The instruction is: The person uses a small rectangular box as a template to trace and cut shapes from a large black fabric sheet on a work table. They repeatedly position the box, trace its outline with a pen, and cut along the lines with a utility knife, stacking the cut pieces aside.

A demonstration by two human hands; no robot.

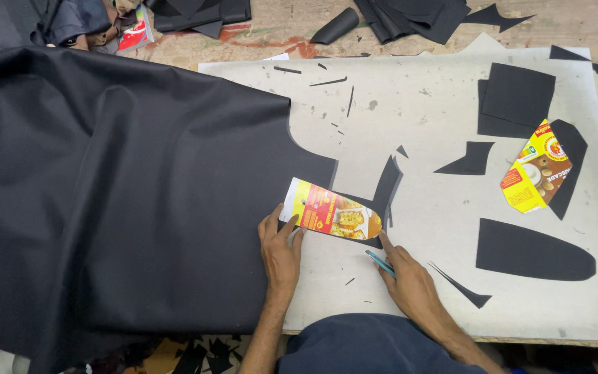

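Black sheet material (119, 201) drapes across the left of a pale cutting board (417, 111), its cut edge meeting a printed cardboard template (332, 213) shaped like a rounded tongue. The template's long axis runs from upper left down to lower right, rounded end to the right. The left hand (282, 251), fingers spread flat, pins the template's squared left end against the material. The right hand (406, 277) sits just below the rounded end, clenched around a slim teal-handled tool (380, 262) whose tip points up and left toward the template's lower edge. A second printed template (536, 174) and cut black pieces (534, 251) lie well apart to the right
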